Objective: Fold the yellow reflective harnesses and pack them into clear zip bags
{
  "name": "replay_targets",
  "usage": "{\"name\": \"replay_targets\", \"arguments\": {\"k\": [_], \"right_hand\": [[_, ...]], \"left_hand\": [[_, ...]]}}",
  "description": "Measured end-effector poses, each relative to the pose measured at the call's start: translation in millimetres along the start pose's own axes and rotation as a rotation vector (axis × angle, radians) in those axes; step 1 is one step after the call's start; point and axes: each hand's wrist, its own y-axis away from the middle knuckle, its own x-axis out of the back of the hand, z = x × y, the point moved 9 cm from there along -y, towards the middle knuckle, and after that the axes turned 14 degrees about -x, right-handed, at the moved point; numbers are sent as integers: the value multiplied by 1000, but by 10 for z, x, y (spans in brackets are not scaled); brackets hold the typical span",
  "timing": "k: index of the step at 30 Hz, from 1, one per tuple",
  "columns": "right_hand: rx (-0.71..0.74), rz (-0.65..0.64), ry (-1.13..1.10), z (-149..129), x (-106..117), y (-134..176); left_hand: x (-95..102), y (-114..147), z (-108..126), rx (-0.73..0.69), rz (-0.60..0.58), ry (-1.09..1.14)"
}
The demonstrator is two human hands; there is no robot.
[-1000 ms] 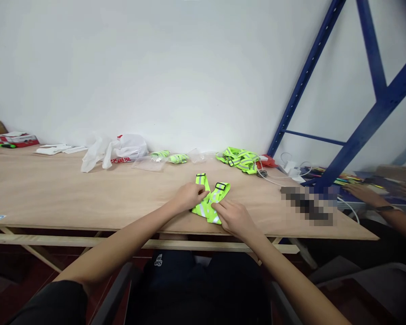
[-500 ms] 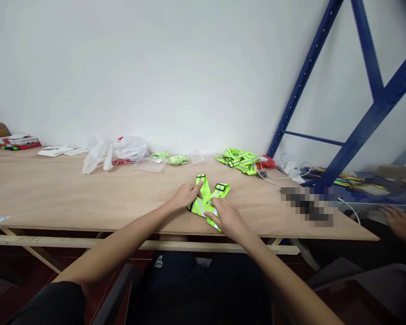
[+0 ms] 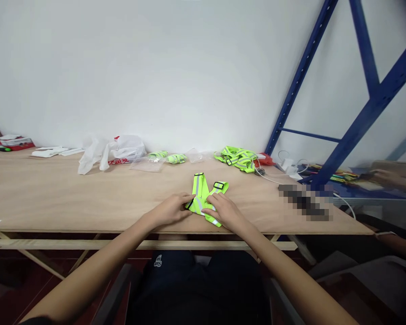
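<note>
A neon-yellow reflective strap vest (image 3: 198, 194) with grey stripes and black buckles lies folded on the table in front of me, two strap loops pointing away. My left hand (image 3: 172, 209) has its fingers and thumb closed on the vest's left edge, by a black buckle. On the other side, my right hand (image 3: 226, 210) rests over the right part, thumb and bent fingers pinching the fabric and covering some of it.
Along the wall lie a heap of similar vests (image 3: 237, 158), folded packs (image 3: 176, 158), clear plastic bags (image 3: 147, 164) and a white carrier bag (image 3: 130, 146). A blue metal frame (image 3: 358, 117) rises at right. A co-worker's arm (image 3: 397, 180) shows at the right edge.
My left hand has moved from the upper left strap down to the vest's left edge. The left strap lies straighter. My right hand stays on the vest.
</note>
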Motion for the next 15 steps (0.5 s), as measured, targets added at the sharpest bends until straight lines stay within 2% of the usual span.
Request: {"name": "replay_targets", "arguments": {"k": [2,4,9,15], "right_hand": [[7,-6,6,4,-5,-8],[6,-8,3,16,-9,-11],[11,5,-42,30,-6,-6],[17,5,-29,42,-43,-6]], "left_hand": [[19,-38,18,-64,-72,11],[47,-40,-45,-65,-102,68],[83,-58,-276,6,-50,94],[27,-104,-280,-32,-35,-16]]}}
